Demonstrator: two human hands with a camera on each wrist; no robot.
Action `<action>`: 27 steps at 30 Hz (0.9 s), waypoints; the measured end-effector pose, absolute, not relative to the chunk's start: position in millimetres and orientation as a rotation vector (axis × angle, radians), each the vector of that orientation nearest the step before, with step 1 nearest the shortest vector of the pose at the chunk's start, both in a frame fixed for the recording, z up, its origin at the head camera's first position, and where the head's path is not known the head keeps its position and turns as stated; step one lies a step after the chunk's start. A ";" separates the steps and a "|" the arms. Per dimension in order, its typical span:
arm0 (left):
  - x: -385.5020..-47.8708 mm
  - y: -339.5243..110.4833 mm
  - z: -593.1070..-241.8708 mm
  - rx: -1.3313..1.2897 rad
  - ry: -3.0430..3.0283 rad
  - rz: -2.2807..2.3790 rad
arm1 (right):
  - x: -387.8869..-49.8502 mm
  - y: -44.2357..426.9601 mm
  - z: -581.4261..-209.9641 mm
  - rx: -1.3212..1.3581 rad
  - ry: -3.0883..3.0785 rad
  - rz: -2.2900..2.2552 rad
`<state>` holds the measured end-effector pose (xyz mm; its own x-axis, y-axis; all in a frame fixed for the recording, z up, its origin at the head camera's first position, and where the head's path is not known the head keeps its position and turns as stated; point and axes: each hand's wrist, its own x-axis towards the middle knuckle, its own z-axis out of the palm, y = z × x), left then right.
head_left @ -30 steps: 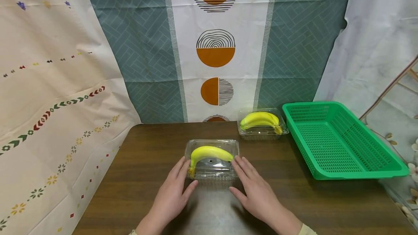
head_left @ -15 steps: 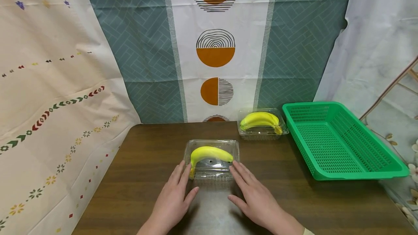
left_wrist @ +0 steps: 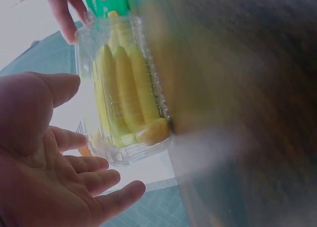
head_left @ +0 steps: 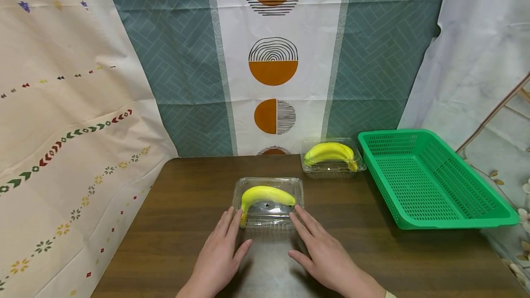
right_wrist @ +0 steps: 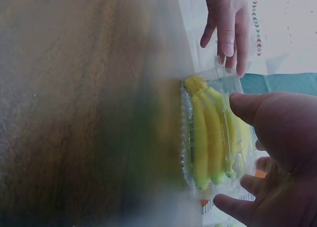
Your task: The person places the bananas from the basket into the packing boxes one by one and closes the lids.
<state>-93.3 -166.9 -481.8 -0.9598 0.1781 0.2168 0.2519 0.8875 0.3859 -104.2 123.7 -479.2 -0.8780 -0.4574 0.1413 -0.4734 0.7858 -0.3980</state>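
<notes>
A lidded clear plastic clamshell box [head_left: 267, 220] stands on the table with a bunch of bananas [head_left: 267, 192] inside. My left hand [head_left: 218, 252] is at its near left corner, fingers extended and thumb apart. At the near right corner is my right hand [head_left: 325, 253], its fingers likewise straight. Neither hand wraps round the box; whether fingertips touch it, I cannot tell. Several banana fingers [left_wrist: 121, 96] show through the side wall in the left wrist view. The same bunch [right_wrist: 208, 130] appears in the right wrist view beside my relaxed palm.
Farther back to the right stands a second clear box [head_left: 312, 172] holding bananas [head_left: 330, 152]. Right against it is a green slotted plastic basket [head_left: 459, 222]. A patterned curtain [head_left: 182, 72] hangs behind the brown table [head_left: 165, 238], and a cream embroidered cloth [head_left: 83, 187] covers the left side.
Both hands have drawn back slightly toward me from the sides of the near box, mostly in the first half second. The boxes and basket stay in place.
</notes>
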 end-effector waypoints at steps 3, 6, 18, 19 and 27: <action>-93.9 -166.3 -481.3 -0.328 -2.890 -0.617 | -105.3 123.9 -479.8 0.763 -2.928 0.670; -94.9 -165.8 -481.4 -0.329 -2.889 -0.612 | -106.7 124.0 -479.8 0.760 -2.920 0.676; -101.0 -164.0 -481.7 -0.316 -2.895 -0.609 | -112.5 123.9 -478.5 0.754 -2.902 0.664; -101.5 -163.7 -481.3 -0.313 -2.896 -0.612 | -113.1 124.1 -478.5 0.756 -2.898 0.659; -106.9 -163.4 -481.1 -0.332 -2.869 -0.604 | -120.6 123.7 -478.7 0.761 -2.894 0.632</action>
